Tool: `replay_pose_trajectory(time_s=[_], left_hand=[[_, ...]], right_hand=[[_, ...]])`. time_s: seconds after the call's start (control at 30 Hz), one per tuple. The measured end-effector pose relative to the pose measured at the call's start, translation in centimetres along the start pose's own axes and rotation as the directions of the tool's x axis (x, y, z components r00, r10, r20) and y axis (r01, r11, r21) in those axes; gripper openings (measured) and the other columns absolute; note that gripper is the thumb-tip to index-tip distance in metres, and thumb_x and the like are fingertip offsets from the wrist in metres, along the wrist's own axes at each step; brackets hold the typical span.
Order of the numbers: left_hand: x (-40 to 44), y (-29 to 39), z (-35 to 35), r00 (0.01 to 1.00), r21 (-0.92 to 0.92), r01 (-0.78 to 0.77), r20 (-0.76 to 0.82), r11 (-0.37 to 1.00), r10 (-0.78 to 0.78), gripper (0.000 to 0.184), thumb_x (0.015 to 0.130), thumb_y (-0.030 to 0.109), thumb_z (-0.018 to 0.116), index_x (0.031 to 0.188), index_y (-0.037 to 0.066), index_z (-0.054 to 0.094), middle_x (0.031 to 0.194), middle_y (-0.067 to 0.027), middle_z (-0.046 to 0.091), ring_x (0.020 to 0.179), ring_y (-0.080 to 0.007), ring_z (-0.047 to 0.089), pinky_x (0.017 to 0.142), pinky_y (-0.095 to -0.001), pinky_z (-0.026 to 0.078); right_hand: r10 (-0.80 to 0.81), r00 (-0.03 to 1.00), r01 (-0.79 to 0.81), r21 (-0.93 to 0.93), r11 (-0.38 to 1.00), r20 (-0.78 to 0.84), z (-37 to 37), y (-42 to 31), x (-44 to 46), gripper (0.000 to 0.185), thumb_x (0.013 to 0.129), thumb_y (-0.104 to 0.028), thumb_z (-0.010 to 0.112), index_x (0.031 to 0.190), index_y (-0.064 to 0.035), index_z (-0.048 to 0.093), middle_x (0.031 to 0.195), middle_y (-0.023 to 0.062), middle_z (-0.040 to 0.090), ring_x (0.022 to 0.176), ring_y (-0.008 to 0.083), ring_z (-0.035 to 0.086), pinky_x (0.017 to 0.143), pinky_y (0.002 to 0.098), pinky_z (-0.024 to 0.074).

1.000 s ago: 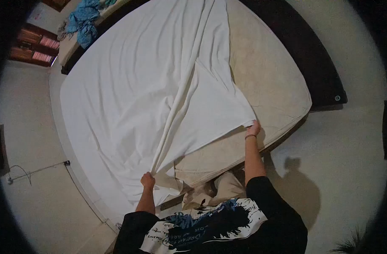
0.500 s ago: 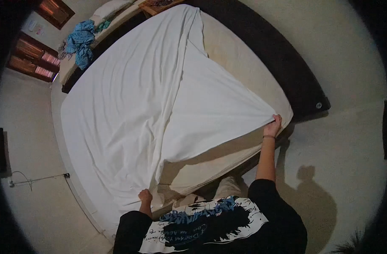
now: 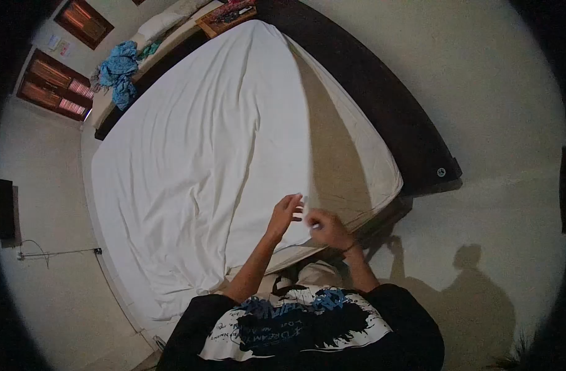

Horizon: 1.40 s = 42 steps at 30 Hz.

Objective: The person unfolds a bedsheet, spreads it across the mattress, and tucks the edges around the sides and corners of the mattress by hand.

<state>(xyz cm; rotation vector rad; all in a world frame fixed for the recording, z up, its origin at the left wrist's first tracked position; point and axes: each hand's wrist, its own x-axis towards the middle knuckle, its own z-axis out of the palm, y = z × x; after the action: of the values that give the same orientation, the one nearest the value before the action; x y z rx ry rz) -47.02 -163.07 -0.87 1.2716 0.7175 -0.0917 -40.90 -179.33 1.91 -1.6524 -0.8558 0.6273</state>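
I am holding my left hand (image 3: 284,217) half-open at the wrinkled white cloth sheet's (image 3: 199,164) edge; whether my blurred right hand (image 3: 330,231) is gripping, I cannot tell.

Dim and grainy, palest on the wrinkled white cloth sheet (image 3: 190,154). Shaded in a wedge across the beige fabric mattress (image 3: 338,161) and, lower right, by a soft person-shaped shadow (image 3: 471,287). Blurred at the bare right hand (image 3: 327,229). Bowed and blackened toward the corners.
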Motion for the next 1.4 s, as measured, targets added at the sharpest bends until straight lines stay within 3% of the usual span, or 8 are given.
replay_pose_trajectory(time_s=[0.07,0.2,0.33,0.53,0.73,0.97,1.27,1.4], left_hand=[[0.8,0.7,1.5,0.999,0.221,0.008,0.049,0.975,-0.019,0.032,0.087,0.025,0.058,0.101,-0.004,0.058,0.083,-0.0097,0.063,0.075,-0.0149,0.058,0.067,-0.0296,0.046],[2.1,-1.7,-0.4,0.993,-0.059,0.119,0.013,0.991,-0.118,0.029,0.086,0.022,0.057,0.100,-0.004,0.057,0.084,-0.0076,0.061,0.077,-0.0151,0.057,0.071,-0.0305,0.045],[2.3,-2.7,-1.8,0.982,-0.421,0.189,0.107,0.887,-0.158,0.032,0.089,0.032,0.053,0.096,0.001,0.056,0.087,-0.0059,0.059,0.080,-0.0145,0.056,0.075,-0.0288,0.043],[0.5,-1.2,-2.1,0.991,-0.172,0.130,0.045,0.977,-0.124,0.035,0.088,0.036,0.055,0.097,0.002,0.059,0.084,-0.0034,0.058,0.074,-0.0124,0.052,0.069,-0.0294,0.042],[1.5,-3.0,-2.7,0.983,0.255,-0.043,0.185,0.966,-0.005,0.036,0.090,0.034,0.052,0.093,-0.001,0.060,0.075,-0.0029,0.057,0.072,-0.0126,0.053,0.069,-0.0280,0.045],[4.2,-4.7,2.5,0.918,0.294,-0.135,0.397,0.946,0.008,0.029,0.093,0.026,0.049,0.095,0.000,0.060,0.079,-0.0076,0.063,0.072,-0.0144,0.059,0.066,-0.0281,0.048],[11.9,-6.3,12.3,0.932,0.489,0.004,0.313,0.872,-0.180,0.026,0.092,0.023,0.051,0.095,-0.001,0.061,0.077,-0.0099,0.063,0.072,-0.0150,0.060,0.067,-0.0303,0.050],[17.1,-7.0,17.6,0.911,0.591,-0.160,0.397,0.790,-0.113,0.026,0.091,0.024,0.051,0.093,0.001,0.062,0.078,-0.0100,0.065,0.071,-0.0155,0.062,0.065,-0.0299,0.050]], right_hand=[[-0.018,0.996,0.032,-0.165,0.986,0.087,1.5,0.2,0.3,0.017,0.071,-0.004,0.061,0.086,-0.0030,0.052,0.080,0.0090,0.058,0.070,0.0188,0.057,0.066,0.0302,0.0479],[0.098,0.990,-0.094,-0.048,0.994,0.103,1.0,2.0,-0.1,0.019,0.076,-0.013,0.065,0.087,-0.0046,0.053,0.080,0.0067,0.059,0.070,0.0160,0.058,0.066,0.0300,0.0476],[0.341,0.842,-0.270,0.222,0.937,-0.418,1.0,3.6,0.9,0.028,0.081,-0.025,0.066,0.094,-0.0033,0.055,0.081,0.0041,0.060,0.074,0.0142,0.058,0.069,0.0294,0.0471],[0.513,0.848,-0.457,0.305,0.835,-0.133,3.8,7.0,3.2,0.038,0.080,-0.028,0.067,0.102,0.0008,0.057,0.087,0.0067,0.061,0.079,0.0135,0.056,0.072,0.0277,0.0456],[0.475,0.739,-0.434,0.203,0.878,-0.477,4.0,5.7,2.8,0.034,0.077,-0.024,0.068,0.095,0.0026,0.059,0.086,0.0132,0.064,0.080,0.0196,0.060,0.072,0.0323,0.0464],[0.495,0.441,-0.474,0.274,0.836,-0.749,-6.4,14.2,-3.8,0.030,0.080,-0.020,0.065,0.096,0.0050,0.059,0.085,0.0102,0.064,0.080,0.0173,0.057,0.074,0.0316,0.0448],[0.636,0.287,-0.502,0.453,0.737,-0.716,-22.8,27.5,-11.1,0.037,0.082,-0.029,0.064,0.096,0.0051,0.062,0.091,0.0072,0.062,0.083,0.0130,0.054,0.077,0.0288,0.0423],[0.713,0.200,-0.493,0.560,0.666,-0.672,-25.8,32.0,-12.4,0.039,0.083,-0.030,0.065,0.102,0.0032,0.062,0.096,0.0072,0.062,0.090,0.0145,0.054,0.081,0.0293,0.0412]])
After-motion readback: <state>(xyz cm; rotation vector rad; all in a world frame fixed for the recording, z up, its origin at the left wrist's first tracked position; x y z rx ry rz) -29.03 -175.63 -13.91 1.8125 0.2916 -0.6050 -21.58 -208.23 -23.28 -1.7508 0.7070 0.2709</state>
